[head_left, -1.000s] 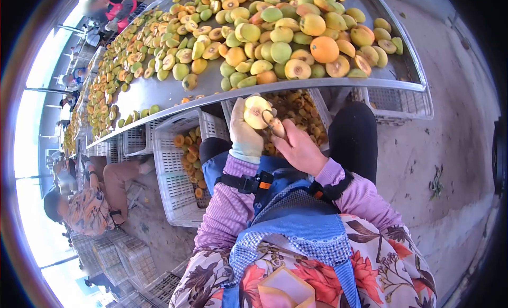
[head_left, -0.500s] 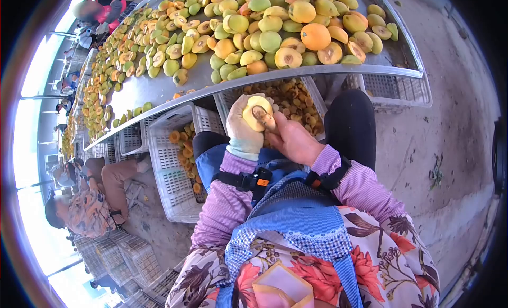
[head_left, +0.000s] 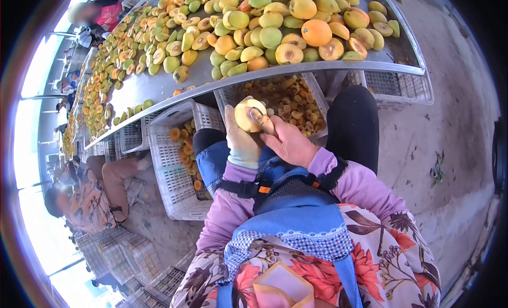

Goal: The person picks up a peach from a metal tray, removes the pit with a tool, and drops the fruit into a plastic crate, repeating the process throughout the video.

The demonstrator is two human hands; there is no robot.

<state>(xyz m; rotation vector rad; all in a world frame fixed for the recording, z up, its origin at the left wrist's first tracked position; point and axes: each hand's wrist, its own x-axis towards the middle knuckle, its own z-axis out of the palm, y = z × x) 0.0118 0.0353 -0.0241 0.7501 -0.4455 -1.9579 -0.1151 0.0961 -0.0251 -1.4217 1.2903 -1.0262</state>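
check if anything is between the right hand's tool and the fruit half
Nothing visible: the tool in the right hand has its curved end at the cut face of the fruit half in the gloved left hand.

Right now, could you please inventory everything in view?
Cut fruit: one, pale yellow, held at centre
Hand tool: one, brown-handled, at the cut face
Metal table: one, silvery, ahead
Loose fruit: many, green to orange, on the table
Crates: several, whitish, below the table and left
Fruit pieces: many, orange-brown, in crates
Other people: several, varied clothing, left
Apron: one, blue, at the lap
Left hand: one, off-white glove, holding the fruit
Right hand: one, bare, on the tool
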